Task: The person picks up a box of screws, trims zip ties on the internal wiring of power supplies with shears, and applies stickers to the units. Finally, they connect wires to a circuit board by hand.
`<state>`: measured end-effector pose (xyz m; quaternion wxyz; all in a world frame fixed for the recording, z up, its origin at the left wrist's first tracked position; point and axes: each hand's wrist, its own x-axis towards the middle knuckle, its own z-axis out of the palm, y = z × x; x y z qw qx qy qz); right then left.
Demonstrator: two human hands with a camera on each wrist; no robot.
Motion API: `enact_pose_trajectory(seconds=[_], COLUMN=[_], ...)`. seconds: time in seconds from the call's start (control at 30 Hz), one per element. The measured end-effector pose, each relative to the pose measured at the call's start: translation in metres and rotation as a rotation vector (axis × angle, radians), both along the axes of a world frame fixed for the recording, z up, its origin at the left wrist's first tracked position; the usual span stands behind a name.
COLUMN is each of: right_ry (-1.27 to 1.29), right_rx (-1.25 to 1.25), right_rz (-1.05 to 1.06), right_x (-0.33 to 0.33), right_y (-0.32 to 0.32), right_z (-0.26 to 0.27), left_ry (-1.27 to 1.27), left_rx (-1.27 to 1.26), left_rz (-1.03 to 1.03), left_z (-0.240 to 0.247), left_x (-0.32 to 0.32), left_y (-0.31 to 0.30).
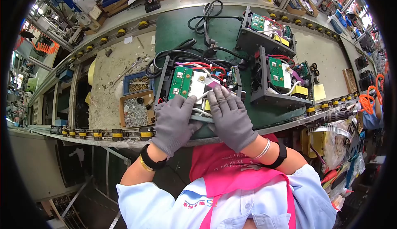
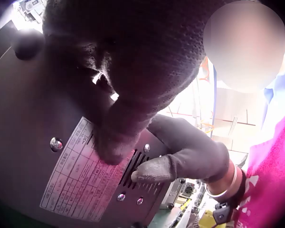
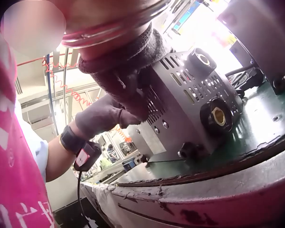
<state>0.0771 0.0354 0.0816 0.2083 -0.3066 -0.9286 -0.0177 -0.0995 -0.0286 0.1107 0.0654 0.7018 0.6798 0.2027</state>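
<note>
An uncovered welding machine, with a green circuit board and coloured wires inside, stands on the green board in front of the person. Both hands wear grey gloves and lie on its near side. The left hand reaches over the upper edge, its thumb pressed on the printed label of the outer panel. With fingers laid over the top by the white and purple parts, the right hand hooks its thumb down against the vent slots. Two round sockets stick out from the slotted end panel.
Two similar uncovered machines stand to the right. Black power cables lie coiled behind. Left of the green board are a blue bin and a cardboard box of small hardware. Roller rails run along the bench's near edge.
</note>
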Motion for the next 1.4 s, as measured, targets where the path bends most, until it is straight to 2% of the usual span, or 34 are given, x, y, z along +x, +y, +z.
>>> enact_pose_trajectory(seconds=[0.13, 0.3, 0.4, 0.53, 0.63, 0.73, 0.83, 0.93, 1.03, 1.17, 1.3, 1.4], right_ry=[-0.079, -0.182, -0.258, -0.348, -0.225, -0.132, 0.094, 0.176, 0.137, -0.018, -0.209, -0.106], right_rx=[-0.013, -0.045, -0.035, -0.03, -0.034, -0.035, 0.057, 0.012, -0.06, -0.295, -0.296, -0.304], right_rz=[0.008, 0.047, 0.099, 0.087, 0.094, 0.105, 0.163, 0.215, 0.265, 0.309, 0.312, 0.325], right_x=[0.001, -0.001, -0.005, -0.01, -0.006, -0.002, -0.001, -0.004, -0.011, -0.017, -0.024, -0.018], right_y=[0.003, 0.006, 0.014, 0.014, 0.014, 0.011, 0.007, 0.001, 0.007, 0.023, 0.028, 0.026], right_z=[-0.003, 0.007, 0.01, 0.013, 0.011, 0.007, 0.009, 0.005, 0.011, 0.027, 0.03, 0.022], left_ry=[-0.062, 0.108, 0.13, 0.138, 0.189, 0.348, 0.51, 0.55, 0.514, 0.382, 0.334, 0.366], left_rx=[-0.093, -0.364, -0.38, -0.27, -0.1, 0.226, 0.245, 0.223, 0.113, 0.068, 0.057, 0.094], left_rz=[0.028, -0.056, -0.07, -0.1, -0.141, -0.036, -0.036, -0.077, -0.125, -0.131, -0.148, -0.15], left_z=[0.002, 0.016, 0.017, 0.013, 0.022, 0.024, 0.0, -0.004, -0.009, -0.009, -0.007, -0.006], left_x=[-0.003, -0.011, -0.01, -0.009, -0.007, -0.007, -0.022, -0.024, -0.023, -0.029, -0.035, -0.034], left_y=[0.013, 0.035, 0.035, 0.025, 0.006, -0.013, -0.023, -0.022, -0.014, -0.008, -0.005, -0.007])
